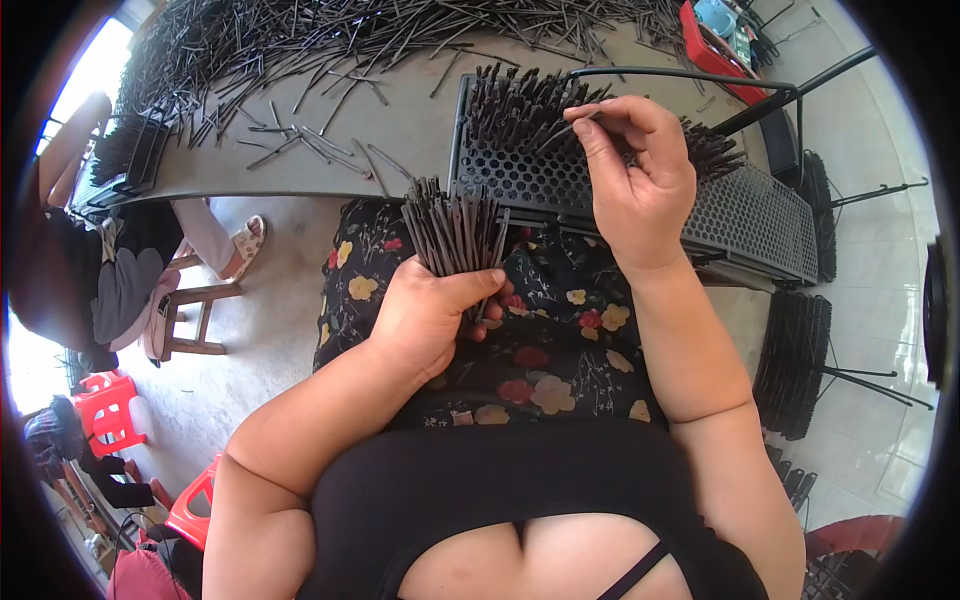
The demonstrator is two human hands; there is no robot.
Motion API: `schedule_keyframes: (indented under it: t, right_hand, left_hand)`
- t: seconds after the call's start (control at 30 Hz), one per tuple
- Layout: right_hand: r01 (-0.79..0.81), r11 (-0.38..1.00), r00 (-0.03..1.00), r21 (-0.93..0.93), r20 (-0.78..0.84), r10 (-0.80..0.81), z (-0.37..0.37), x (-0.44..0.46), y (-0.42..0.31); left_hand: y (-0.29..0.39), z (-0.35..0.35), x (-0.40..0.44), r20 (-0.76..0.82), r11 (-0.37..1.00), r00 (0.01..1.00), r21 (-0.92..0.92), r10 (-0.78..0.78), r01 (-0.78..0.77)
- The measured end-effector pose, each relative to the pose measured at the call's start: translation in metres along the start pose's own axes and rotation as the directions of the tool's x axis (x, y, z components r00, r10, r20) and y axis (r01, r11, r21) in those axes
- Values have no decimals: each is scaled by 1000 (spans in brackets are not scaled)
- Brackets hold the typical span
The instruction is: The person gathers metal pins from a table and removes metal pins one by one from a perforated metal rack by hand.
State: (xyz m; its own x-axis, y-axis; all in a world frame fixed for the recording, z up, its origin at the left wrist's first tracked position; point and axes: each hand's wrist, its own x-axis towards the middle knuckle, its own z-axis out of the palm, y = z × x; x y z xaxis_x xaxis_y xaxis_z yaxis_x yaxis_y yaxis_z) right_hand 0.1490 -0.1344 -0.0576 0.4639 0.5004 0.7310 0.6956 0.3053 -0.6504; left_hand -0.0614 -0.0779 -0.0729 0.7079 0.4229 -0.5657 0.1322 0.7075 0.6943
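Note:
My left hand (pixel 425 310) is wrapped round an upright bundle of thin dark sticks (pixel 452 232), just in front of the table edge. A single dark stick (pixel 562 132) is pinched between the thumb and forefinger of my right hand (pixel 648 190). That hand hovers over a black rack (pixel 740 222) with a honeycomb of round holes. Many similar sticks (pixel 520 108) stand close together in the far part of the rack, while its near right part shows bare holes. Whether the pinched stick's lower tip touches a hole or other sticks, I cannot tell.
Loose sticks (pixel 350 45) lie heaped across the back of the table (pixel 215 170). A red tray (pixel 722 60) stands at the back right. Filled racks (pixel 797 365) with metal rods line the right side. To the left sits another person (pixel 130 255) near a wooden stool (pixel 205 322).

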Motion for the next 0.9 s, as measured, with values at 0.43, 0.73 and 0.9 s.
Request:
schedule_keyframes:
  t: [0.43, 0.73, 0.9]
  right_hand:
    - [56, 978, 997, -199, -33, -64, -5, 7, -2]
    - [28, 936, 976, -350, 210, 50, -4, -15, -23]
    - [-789, 595, 559, 153, 581, 592, -1, -33, -42]
  left_hand:
    - [-3, 2, 5, -10, 999, 1000, 36, 22, -22]
    - [-11, -2, 2, -18, 999, 999, 0, 45, -45]
    - [1, -3, 6, 59, 995, 995, -61, 81, -78]
